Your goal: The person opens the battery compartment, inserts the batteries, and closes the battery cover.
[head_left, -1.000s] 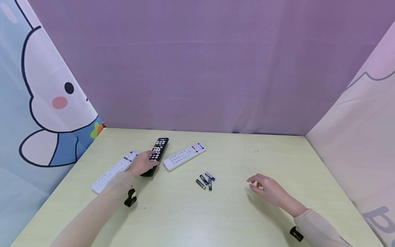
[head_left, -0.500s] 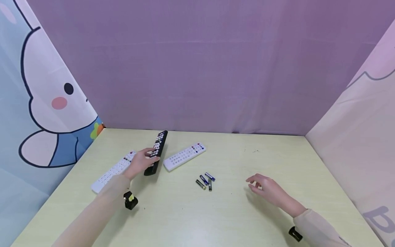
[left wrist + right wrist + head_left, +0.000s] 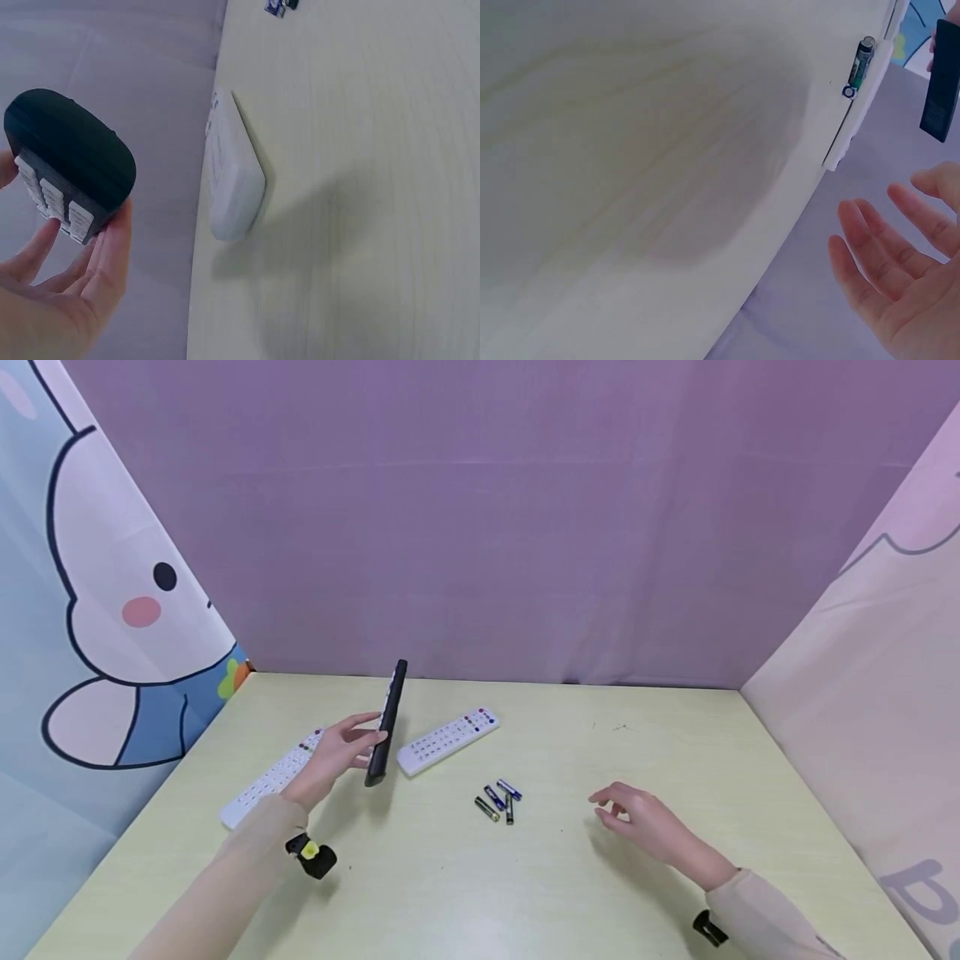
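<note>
Your left hand (image 3: 330, 760) grips the tilted black remote (image 3: 388, 727).
Your right hand (image 3: 647, 823), fingers loosely bent, hovers right of four batteries (image 3: 495, 797).

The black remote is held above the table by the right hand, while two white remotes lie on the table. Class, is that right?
Not the right hand: the head view shows the left hand holding the black remote above the table, while two white remotes lie on it.
</note>
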The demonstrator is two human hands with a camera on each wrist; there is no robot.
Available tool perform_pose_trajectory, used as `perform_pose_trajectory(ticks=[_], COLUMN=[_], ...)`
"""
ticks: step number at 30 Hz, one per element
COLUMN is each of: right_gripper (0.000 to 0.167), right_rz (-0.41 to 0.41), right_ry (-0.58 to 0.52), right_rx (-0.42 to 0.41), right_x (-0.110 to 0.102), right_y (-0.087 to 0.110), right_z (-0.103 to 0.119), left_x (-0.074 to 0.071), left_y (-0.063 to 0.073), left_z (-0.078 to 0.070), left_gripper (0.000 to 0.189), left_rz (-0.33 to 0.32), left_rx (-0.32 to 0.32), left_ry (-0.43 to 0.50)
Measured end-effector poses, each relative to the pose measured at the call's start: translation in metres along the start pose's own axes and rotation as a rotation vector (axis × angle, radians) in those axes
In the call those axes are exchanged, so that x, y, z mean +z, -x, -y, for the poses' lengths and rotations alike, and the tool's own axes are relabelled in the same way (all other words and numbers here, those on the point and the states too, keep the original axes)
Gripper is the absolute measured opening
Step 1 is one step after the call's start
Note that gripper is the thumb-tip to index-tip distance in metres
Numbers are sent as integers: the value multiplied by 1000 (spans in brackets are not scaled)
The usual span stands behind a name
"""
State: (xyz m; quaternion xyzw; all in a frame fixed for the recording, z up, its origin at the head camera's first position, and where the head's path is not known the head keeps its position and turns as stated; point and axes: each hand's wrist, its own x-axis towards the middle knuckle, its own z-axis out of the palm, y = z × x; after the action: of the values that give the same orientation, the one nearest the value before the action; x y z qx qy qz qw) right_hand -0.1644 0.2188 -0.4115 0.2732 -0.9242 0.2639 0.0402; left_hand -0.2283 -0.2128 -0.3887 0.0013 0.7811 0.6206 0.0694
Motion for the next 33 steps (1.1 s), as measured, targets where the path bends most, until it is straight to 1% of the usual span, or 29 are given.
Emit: perform_pose_trajectory(ticks=[5, 9, 12, 16, 20, 23, 28, 33], right_gripper=[17, 16, 16, 16, 16, 16, 16, 17], right_rz=[-8, -16, -17, -6, 2, -1, 5, 15], right_ry=[-8, -16, -28, -59, -86, -93, -112, -149], right_rx=[-20, -39, -52, -62, -80, -107, -142, -169], right_x=[1, 2, 2, 2, 3, 4, 4, 4], right_y=[-1, -2, -3, -3, -4, -4, -5, -6], right_z=[5, 9, 13, 21, 29, 35, 45, 55], left_x=[2, 4, 5, 5, 7, 9, 13, 19], left_y=[2, 6, 9, 13, 18, 21, 25, 30], left_z=[-1, -3, -5, -7, -10, -12, -13, -12], left_gripper=[60, 61, 63, 65, 70, 73, 77, 75], left_rz=[21, 62, 109, 174, 236, 260, 284, 319], left_rx=[9, 11, 1, -31, -54, -49, -51, -20], left_ry=[82, 143, 169, 204, 276, 323, 347, 396])
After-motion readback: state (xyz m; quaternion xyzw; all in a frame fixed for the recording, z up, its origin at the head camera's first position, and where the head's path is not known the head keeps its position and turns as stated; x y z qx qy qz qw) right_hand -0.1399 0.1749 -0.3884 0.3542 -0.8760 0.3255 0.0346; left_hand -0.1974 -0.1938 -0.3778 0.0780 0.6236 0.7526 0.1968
